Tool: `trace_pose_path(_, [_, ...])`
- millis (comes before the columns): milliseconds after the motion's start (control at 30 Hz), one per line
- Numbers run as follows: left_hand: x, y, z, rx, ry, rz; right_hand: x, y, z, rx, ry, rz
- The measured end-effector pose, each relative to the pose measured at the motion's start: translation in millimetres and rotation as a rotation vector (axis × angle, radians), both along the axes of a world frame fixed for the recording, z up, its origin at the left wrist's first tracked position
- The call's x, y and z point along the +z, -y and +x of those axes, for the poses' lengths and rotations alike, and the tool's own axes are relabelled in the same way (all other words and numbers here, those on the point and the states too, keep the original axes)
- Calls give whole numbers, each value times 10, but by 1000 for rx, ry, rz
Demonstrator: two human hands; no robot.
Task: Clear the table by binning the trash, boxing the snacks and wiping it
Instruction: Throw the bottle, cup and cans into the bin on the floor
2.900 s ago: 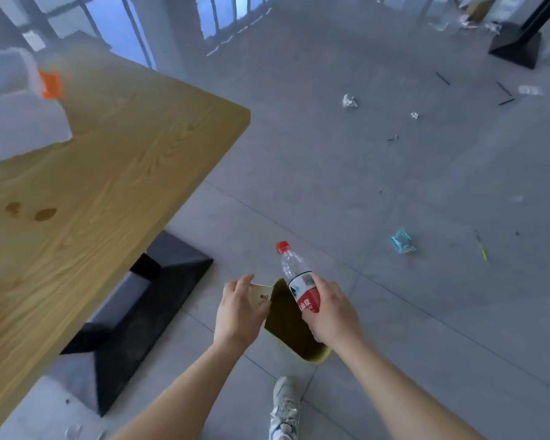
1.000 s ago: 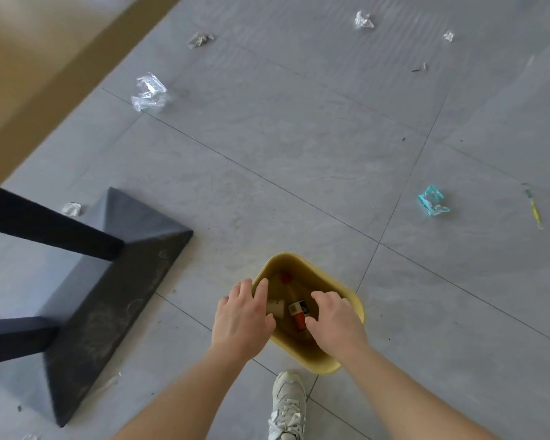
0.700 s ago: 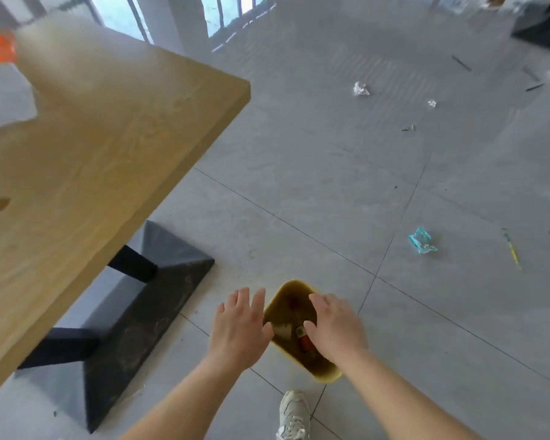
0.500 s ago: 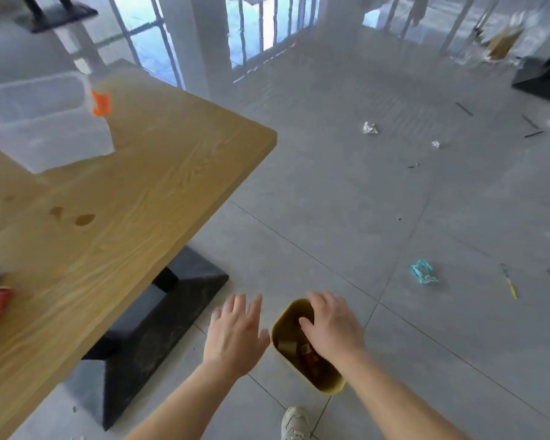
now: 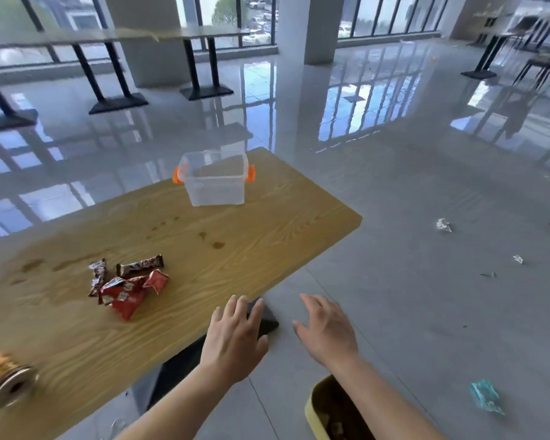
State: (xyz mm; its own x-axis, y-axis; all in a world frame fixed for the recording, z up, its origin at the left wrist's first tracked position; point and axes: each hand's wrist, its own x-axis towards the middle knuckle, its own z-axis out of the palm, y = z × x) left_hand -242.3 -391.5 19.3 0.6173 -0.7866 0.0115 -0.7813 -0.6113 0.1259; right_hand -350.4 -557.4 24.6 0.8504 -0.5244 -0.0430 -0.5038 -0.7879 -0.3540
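Your hands are off the bin now: a sec ago both were down in the yellow plastic trash bin [image 5: 323,408] w/ the red-capped bottle going in, and now the view has swung up to the tabletop, so the bottle is binned and that bit of trash is done. Left hand [image 5: 235,336] and right hand [image 5: 326,330] both hang in the air off the near table edge, fingers spread, palms down, holding nothing. The bin sits on the floor below your right forearm, only its near rim showing. What's left, by my read: the snacks, the can, then the wipe. On the wooden table [image 5: 267,246] the red foil snack packet [image 5: 126,295] lies flat towards the left of the top, long axis running diagonal, one crimped end towards you, the other end towards the far right. Just beyond it the dark wrapped chocolate bar [image 5: 139,265] lies near crosswise, its right end a bit further off; a second small wrapped bar [image 5: 96,276] runs more or less front-to-back beside it. The clear plastic box with orange clips [image 5: 215,179] stands open, upright, at the far end, well apart from the snacks. A gold tin can [image 5: 5,376] lies on its side at near left, blurred, its end facing the near right. Brown spill marks [image 5: 216,244] dot the middle, so wipe last.
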Motion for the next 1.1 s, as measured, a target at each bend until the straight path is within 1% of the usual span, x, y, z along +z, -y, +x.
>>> trace_pose_path(333, [552,-1171,518,363,76,-75,502,-870,1093,341,39,-14])
trace_pose_path(567, [727,-2124,837,576,131,-110,710,-1666,1733,565,98,-31])
trace_pose_path(667, [711,-2551,989,662,145,-92,745,-2063,1986,625,108,-12])
trace_pose_path(767, [637,-2997,1158,740,118,-70,719,-2483,2234,664,89,16])
trace_pose_path(900, [532,-3588,1397,802,80,-67,599,-3065,2504,703,32,67])
trace_pose_path(1100, [288,-4239,1708,854,-3,-3,388,-3754,2794,705,-78,112])
